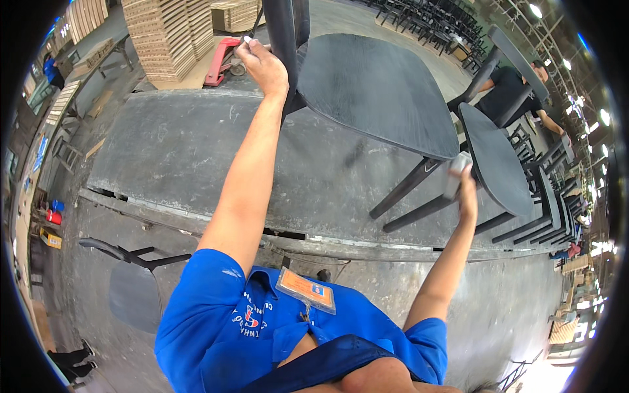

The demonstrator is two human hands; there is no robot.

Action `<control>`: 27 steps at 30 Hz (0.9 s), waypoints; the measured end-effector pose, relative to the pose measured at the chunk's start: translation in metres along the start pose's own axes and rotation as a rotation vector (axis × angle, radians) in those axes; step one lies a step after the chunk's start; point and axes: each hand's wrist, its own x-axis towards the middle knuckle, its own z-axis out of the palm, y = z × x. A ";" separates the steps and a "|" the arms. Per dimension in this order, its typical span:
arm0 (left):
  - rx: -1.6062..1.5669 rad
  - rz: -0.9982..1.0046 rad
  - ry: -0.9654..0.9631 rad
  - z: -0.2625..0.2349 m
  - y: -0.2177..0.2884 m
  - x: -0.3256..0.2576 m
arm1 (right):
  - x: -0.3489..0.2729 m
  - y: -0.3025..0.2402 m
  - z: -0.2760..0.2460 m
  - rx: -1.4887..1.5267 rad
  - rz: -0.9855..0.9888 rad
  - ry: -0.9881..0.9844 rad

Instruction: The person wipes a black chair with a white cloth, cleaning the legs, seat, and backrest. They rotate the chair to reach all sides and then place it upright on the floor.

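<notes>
A black wooden chair stands on the long grey platform before me, its broad seat facing up. My left hand is raised beside the chair's dark back post. Its fingers are closed around a thin dark stick with a whitish bit at the fingertips; its kind is unclear. My right hand is closed on a grey block-shaped pad, close to the seat's right edge and above the front legs. Motion smears that hand, and I cannot tell whether the pad touches the chair.
More black chairs line the platform to the right, where a person in black works. A red pallet jack and stacked wooden slats stand beyond the platform. Another dark chair is on the floor at near left.
</notes>
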 end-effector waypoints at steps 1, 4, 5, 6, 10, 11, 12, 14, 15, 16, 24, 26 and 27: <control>-0.013 -0.044 0.028 0.000 0.000 0.000 | 0.015 -0.022 -0.001 0.014 -0.105 0.101; -0.044 -0.070 0.018 0.001 -0.002 0.005 | 0.080 -0.075 0.018 -0.184 0.040 0.112; -0.001 -0.035 0.024 0.001 -0.002 0.007 | 0.097 -0.080 0.032 -0.328 0.030 0.166; 0.029 -0.004 0.041 0.000 -0.001 0.008 | 0.105 -0.078 0.043 -0.480 0.013 0.193; 0.096 0.083 0.077 -0.008 0.017 0.005 | 0.101 -0.061 0.039 -0.048 0.002 0.024; 0.000 0.023 0.067 -0.012 0.026 0.004 | 0.092 -0.057 0.035 0.077 -0.014 0.016; -0.257 -0.168 0.028 -0.014 0.034 -0.004 | 0.084 -0.056 0.032 0.084 -0.010 0.002; -0.019 -0.076 0.013 -0.034 0.051 -0.009 | 0.062 -0.054 0.031 0.143 -0.027 0.021; 0.100 -0.036 0.004 -0.047 0.057 -0.013 | 0.050 -0.053 0.029 0.219 0.009 0.011; -0.120 -0.138 -0.061 -0.066 0.063 -0.021 | 0.034 -0.050 0.027 0.236 -0.028 0.026; 0.238 -0.816 0.795 -0.386 -0.003 -0.234 | -0.034 -0.040 0.020 0.297 -0.082 0.062; 0.399 -1.251 0.773 -0.457 -0.028 -0.321 | -0.040 -0.043 0.020 0.274 -0.104 0.081; 0.396 -1.324 0.792 -0.478 -0.044 -0.357 | -0.041 -0.045 0.020 0.286 -0.093 0.088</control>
